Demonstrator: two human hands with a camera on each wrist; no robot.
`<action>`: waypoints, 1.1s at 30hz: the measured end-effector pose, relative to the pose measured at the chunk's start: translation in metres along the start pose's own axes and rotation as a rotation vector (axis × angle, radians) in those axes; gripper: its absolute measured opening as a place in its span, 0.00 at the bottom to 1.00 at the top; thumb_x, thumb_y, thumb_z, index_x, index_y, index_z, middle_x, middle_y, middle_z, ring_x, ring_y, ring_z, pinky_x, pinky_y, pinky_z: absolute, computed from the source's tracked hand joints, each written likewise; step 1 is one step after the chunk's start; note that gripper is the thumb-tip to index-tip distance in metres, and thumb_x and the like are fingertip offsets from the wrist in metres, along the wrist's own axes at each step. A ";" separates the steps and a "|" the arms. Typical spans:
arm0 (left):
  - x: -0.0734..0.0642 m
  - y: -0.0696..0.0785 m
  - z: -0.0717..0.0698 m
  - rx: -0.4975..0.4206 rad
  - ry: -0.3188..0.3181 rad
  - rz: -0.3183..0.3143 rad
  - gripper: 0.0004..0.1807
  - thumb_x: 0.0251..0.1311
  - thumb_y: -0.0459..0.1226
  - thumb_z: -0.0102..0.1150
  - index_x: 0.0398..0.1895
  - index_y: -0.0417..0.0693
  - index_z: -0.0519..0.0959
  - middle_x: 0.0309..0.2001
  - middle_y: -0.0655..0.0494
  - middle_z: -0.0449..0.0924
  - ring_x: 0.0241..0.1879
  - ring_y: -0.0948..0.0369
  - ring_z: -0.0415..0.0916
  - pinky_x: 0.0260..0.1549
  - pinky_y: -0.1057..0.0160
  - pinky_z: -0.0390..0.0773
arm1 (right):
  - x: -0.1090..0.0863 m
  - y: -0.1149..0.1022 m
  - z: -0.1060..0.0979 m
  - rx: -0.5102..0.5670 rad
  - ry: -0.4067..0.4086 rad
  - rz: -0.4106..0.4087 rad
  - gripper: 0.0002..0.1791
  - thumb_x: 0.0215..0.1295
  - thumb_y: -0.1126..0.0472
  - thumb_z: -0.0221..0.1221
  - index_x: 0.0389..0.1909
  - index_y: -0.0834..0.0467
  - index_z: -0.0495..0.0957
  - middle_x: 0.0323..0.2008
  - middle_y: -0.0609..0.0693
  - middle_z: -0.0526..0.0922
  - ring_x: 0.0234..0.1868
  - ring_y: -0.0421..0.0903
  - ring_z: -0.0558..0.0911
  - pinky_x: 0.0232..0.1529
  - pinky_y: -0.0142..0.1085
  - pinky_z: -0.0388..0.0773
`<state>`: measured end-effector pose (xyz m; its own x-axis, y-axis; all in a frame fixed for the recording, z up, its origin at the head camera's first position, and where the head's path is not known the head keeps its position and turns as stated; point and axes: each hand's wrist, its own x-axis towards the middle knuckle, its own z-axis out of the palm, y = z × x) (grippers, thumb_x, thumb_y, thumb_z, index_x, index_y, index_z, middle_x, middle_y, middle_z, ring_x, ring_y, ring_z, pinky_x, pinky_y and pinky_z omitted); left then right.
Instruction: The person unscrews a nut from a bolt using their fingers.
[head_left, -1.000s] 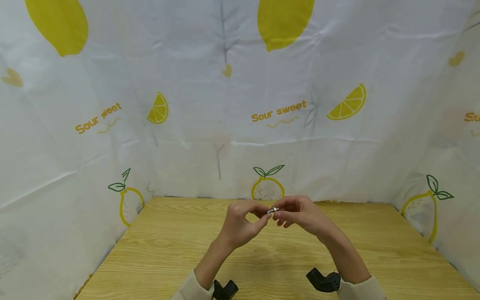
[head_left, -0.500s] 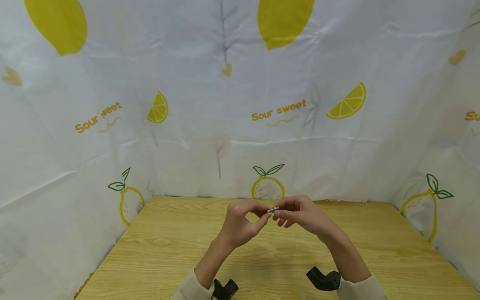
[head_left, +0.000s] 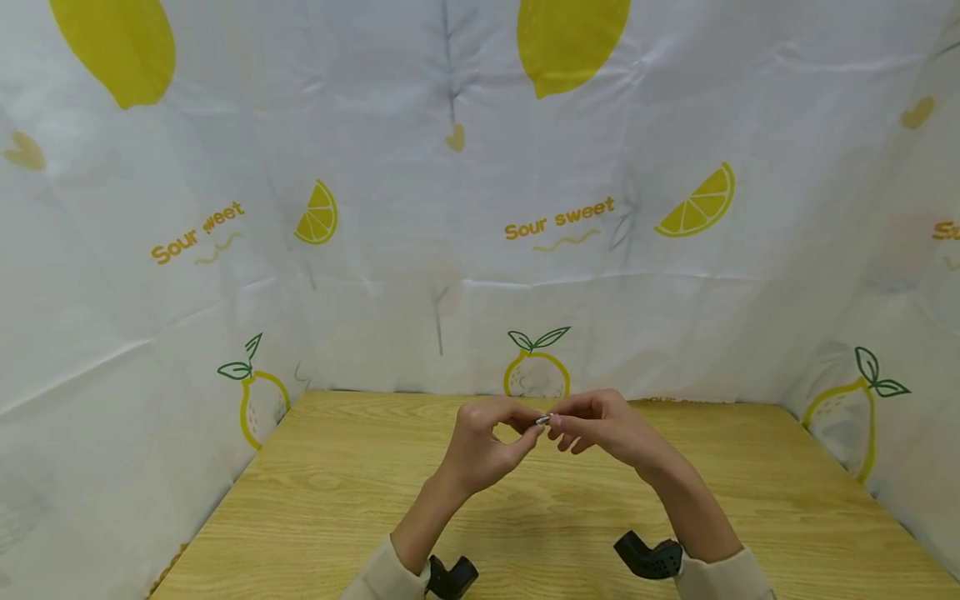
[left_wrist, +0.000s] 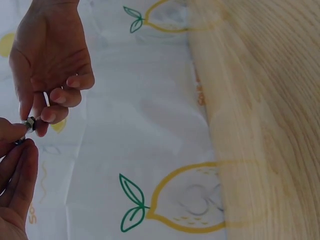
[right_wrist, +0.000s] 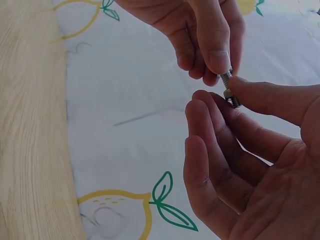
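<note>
My left hand [head_left: 483,446] pinches a small metal bolt [right_wrist: 225,78] between thumb and forefinger; the held end is hidden by the fingertips. Threads show between the two hands in the right wrist view. A silvery hex nut [left_wrist: 31,123] sits around the bolt's shaft, with a short threaded end beyond it. The thumb and forefinger of my right hand [head_left: 603,427] are at this nut and pinch it, its other fingers loosely bent below. Both hands are raised over the table, fingertips almost meeting.
A wood-grain table [head_left: 322,500] lies beneath the hands. White sheeting with lemon prints [head_left: 405,333] hangs behind it and along both sides. Black wrist-worn devices [head_left: 648,557] sit at the cuffs of the light sleeves.
The right thumb and fingertips have shifted slightly and now cover the nut, which showed plainly between the hands before. The left hand stays almost still, holding the bolt.
</note>
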<state>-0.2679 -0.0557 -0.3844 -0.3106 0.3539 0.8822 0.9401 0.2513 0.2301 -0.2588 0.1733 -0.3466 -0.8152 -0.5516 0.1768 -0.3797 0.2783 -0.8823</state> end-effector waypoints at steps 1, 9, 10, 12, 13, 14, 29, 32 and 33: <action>0.000 0.000 0.000 -0.003 -0.001 -0.007 0.06 0.58 0.28 0.72 0.36 0.45 0.89 0.32 0.54 0.90 0.29 0.67 0.87 0.34 0.79 0.83 | 0.000 0.000 0.000 -0.005 -0.004 0.001 0.18 0.76 0.58 0.59 0.53 0.70 0.82 0.40 0.59 0.87 0.36 0.45 0.88 0.41 0.41 0.88; 0.000 -0.001 0.000 0.006 0.000 -0.008 0.04 0.59 0.29 0.71 0.36 0.45 0.88 0.31 0.55 0.90 0.30 0.67 0.87 0.34 0.79 0.83 | 0.001 0.000 0.001 -0.016 0.016 0.008 0.18 0.76 0.56 0.59 0.52 0.68 0.83 0.40 0.60 0.87 0.37 0.47 0.88 0.42 0.40 0.88; 0.000 -0.001 0.000 0.008 0.000 -0.005 0.04 0.59 0.29 0.71 0.36 0.45 0.88 0.31 0.55 0.90 0.30 0.67 0.87 0.34 0.79 0.83 | 0.001 0.000 0.001 -0.012 0.019 0.004 0.18 0.77 0.56 0.59 0.52 0.68 0.83 0.40 0.60 0.87 0.38 0.47 0.88 0.42 0.40 0.88; 0.000 -0.001 0.000 0.008 0.000 -0.003 0.04 0.59 0.29 0.71 0.36 0.45 0.88 0.32 0.55 0.90 0.30 0.68 0.87 0.34 0.79 0.82 | 0.001 0.000 0.001 -0.005 0.019 -0.013 0.18 0.76 0.57 0.59 0.53 0.69 0.82 0.40 0.59 0.87 0.38 0.47 0.88 0.41 0.40 0.88; 0.000 0.000 0.000 0.008 0.002 0.002 0.05 0.59 0.29 0.71 0.36 0.45 0.88 0.32 0.55 0.90 0.30 0.67 0.87 0.34 0.79 0.82 | 0.000 0.000 0.001 0.000 0.018 -0.024 0.18 0.76 0.58 0.59 0.53 0.70 0.82 0.39 0.59 0.87 0.38 0.46 0.88 0.41 0.40 0.88; 0.001 0.000 0.000 0.007 0.002 0.007 0.05 0.59 0.29 0.72 0.37 0.44 0.89 0.32 0.54 0.90 0.30 0.67 0.87 0.34 0.79 0.83 | 0.000 0.000 0.001 0.011 0.017 -0.031 0.18 0.76 0.59 0.59 0.54 0.70 0.81 0.39 0.58 0.87 0.38 0.45 0.88 0.41 0.40 0.88; 0.001 0.001 -0.002 -0.020 0.025 0.004 0.07 0.57 0.27 0.72 0.37 0.44 0.89 0.32 0.53 0.91 0.29 0.66 0.87 0.35 0.76 0.85 | 0.002 0.005 0.001 0.062 0.028 -0.090 0.16 0.77 0.61 0.57 0.57 0.68 0.78 0.40 0.45 0.87 0.39 0.44 0.88 0.41 0.41 0.88; 0.001 0.001 -0.002 -0.025 0.026 0.008 0.07 0.57 0.26 0.72 0.37 0.43 0.89 0.32 0.53 0.91 0.29 0.65 0.87 0.35 0.75 0.85 | 0.002 0.005 0.000 0.061 0.023 -0.080 0.18 0.77 0.61 0.58 0.58 0.69 0.78 0.40 0.45 0.87 0.39 0.45 0.88 0.41 0.41 0.88; 0.001 0.001 -0.002 -0.028 0.026 0.010 0.07 0.57 0.26 0.72 0.37 0.43 0.89 0.32 0.53 0.91 0.29 0.65 0.87 0.35 0.75 0.85 | 0.002 0.005 0.000 0.056 0.020 -0.071 0.18 0.76 0.60 0.58 0.58 0.69 0.79 0.40 0.46 0.88 0.39 0.45 0.88 0.41 0.41 0.88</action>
<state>-0.2671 -0.0569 -0.3824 -0.2979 0.3329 0.8947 0.9468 0.2228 0.2324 -0.2628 0.1739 -0.3508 -0.7961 -0.5520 0.2480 -0.4121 0.1946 -0.8901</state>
